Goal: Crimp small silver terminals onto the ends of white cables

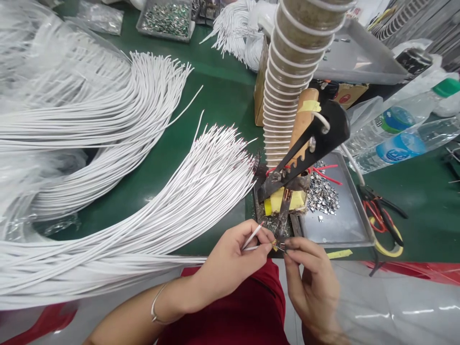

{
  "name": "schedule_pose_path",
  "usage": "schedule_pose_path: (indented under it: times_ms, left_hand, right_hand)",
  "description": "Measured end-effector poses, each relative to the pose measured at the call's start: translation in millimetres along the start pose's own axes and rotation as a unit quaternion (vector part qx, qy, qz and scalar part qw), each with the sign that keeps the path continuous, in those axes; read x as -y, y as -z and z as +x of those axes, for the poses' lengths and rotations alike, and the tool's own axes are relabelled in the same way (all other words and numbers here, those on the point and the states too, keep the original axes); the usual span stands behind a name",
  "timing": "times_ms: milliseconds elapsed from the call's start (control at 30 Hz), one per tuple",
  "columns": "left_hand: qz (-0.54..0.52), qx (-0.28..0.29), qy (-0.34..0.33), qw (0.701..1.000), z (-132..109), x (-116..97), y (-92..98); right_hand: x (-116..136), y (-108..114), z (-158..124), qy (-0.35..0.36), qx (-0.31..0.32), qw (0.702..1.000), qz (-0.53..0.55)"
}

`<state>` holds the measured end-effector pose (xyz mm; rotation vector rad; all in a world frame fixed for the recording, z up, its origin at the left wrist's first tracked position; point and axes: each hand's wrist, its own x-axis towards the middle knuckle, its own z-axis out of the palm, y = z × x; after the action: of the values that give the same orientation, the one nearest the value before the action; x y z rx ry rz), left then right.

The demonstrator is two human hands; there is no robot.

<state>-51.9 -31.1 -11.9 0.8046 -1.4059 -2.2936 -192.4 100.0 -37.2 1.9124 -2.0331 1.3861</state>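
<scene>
My left hand (233, 254) is closed around white wires (253, 235), with one reddish-tipped end standing up between the fingers. My right hand (312, 273) pinches a small metal piece (282, 246) against the wire end, close to my left fingertips. Just beyond both hands is the dark metal tip of a soldering iron (283, 218), its wooden handle (304, 112) leaning up in a black notched stand (305, 148). A large bundle of white wires (194, 191) runs along the table to my left. Small metal pieces (323, 194) lie heaped in a grey tray (345, 225).
A ribbed hose (291, 72) rises behind the iron. More white wires (108, 115) in plastic lie at the left. Water bottles (402, 146) and cutters (384, 206) are at the right. At the back stands a tray of small green-and-silver parts (165, 21).
</scene>
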Motion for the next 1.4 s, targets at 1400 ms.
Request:
schedule_pose_path:
  times_ms: [1400]
  left_hand:
    - [0.288, 0.122, -0.081, 0.946, -19.4, 12.9, -1.9]
  right_hand:
    - [5.3, 21.0, 12.5, -0.103, 0.125, 0.98, 0.115]
